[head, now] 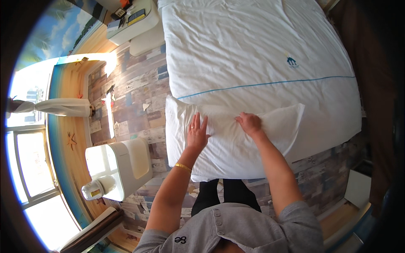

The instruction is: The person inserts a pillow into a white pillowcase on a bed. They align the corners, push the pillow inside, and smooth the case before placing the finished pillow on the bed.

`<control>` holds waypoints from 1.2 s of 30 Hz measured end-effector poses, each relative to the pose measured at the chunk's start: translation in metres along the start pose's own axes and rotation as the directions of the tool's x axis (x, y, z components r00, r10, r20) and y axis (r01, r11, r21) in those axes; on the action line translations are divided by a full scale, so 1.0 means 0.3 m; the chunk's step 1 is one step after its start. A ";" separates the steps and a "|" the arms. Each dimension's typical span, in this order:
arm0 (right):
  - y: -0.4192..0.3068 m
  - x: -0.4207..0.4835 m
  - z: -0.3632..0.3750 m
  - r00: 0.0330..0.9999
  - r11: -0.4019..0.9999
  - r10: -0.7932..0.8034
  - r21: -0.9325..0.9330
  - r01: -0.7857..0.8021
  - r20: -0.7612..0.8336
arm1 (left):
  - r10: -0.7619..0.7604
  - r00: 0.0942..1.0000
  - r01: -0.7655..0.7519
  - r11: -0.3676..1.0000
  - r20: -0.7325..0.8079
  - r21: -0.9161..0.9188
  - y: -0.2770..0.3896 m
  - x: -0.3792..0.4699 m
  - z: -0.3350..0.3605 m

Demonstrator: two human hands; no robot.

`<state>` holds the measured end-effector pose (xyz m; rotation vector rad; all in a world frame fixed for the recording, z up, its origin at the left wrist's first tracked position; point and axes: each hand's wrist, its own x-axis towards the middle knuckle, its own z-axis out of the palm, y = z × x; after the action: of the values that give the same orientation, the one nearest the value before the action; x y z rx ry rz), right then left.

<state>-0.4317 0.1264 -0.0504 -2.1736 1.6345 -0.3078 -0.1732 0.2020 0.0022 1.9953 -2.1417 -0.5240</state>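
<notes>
A white pillow (221, 155) lies across the near end of the bed, its cloth creased and a pointed corner reaching to the right. My left hand (197, 132) rests palm down on its left half, fingers spread, with a ring on one finger. To the right, my right hand (250, 123) touches the pillow's upper part with bent fingers; whether they pinch the cloth is hidden. Beneath and beyond the pillow spreads a wrinkled white duvet (253, 50), with a blue line across it and a small printed emblem.
Left of the bed stands a white bedside table (134, 158) with a clear-lidded container (95, 188) on it. A white desk (136, 30) holding small items is at the far left. A tied curtain (63, 107) hangs by the window. Brown drapery (376, 95) lines the right side.
</notes>
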 end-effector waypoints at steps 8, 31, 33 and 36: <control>-0.161 -0.349 -0.154 0.988 0.993 -0.049 0.103 0.064 -0.145 | 0.243 0.903 -0.285 0.956 0.355 0.072 0.031 -0.005 -0.186; -0.536 -0.534 -0.654 0.836 0.911 -0.341 0.068 0.407 -0.430 | 0.460 0.856 -0.473 0.881 -0.237 0.005 0.120 -0.372 -0.623; -0.541 -0.539 -0.636 0.850 0.915 -0.330 0.081 0.395 -0.411 | 0.441 0.863 -0.447 0.894 -0.247 0.038 0.124 -0.386 -0.647; -0.534 -0.571 -0.555 0.875 0.920 -0.301 0.125 0.371 -0.380 | 0.378 0.902 -0.377 0.925 -0.207 0.046 0.085 -0.419 -0.579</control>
<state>-0.4104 0.2970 0.1802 -2.3399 1.3053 -0.9730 -0.1236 0.3033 0.1865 1.4944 -2.3061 -0.2300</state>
